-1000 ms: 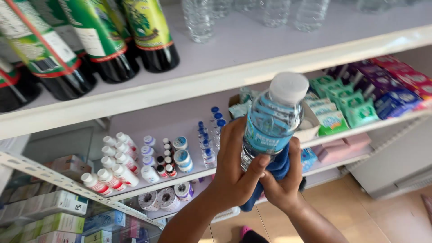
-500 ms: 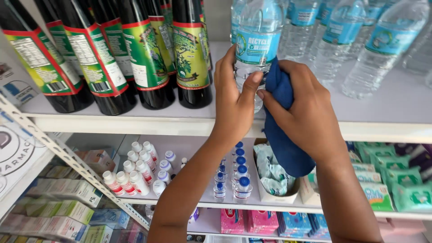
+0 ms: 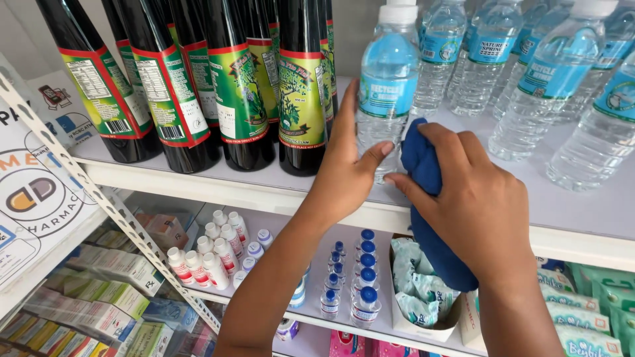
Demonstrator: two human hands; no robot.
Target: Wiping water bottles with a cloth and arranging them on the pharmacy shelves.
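A clear plastic water bottle (image 3: 387,86) with a blue label and white cap stands on the white upper shelf (image 3: 278,192). My left hand (image 3: 347,168) wraps around its lower part from the left. My right hand (image 3: 473,198) grips a folded dark blue cloth (image 3: 430,218) that presses against the bottle's right side and hangs down over the shelf edge.
Tall dark glass bottles (image 3: 241,79) with green and red labels stand left of the water bottle. More water bottles (image 3: 549,86) fill the shelf to the right. Below sit small white bottles (image 3: 211,254), blue-capped vials (image 3: 360,277), packets in a box (image 3: 420,291) and medicine cartons (image 3: 106,297).
Both hands lifted the water bottle from below up to the upper shelf and set it standing there. My view rose with it, so the upper shelf now fills the picture.
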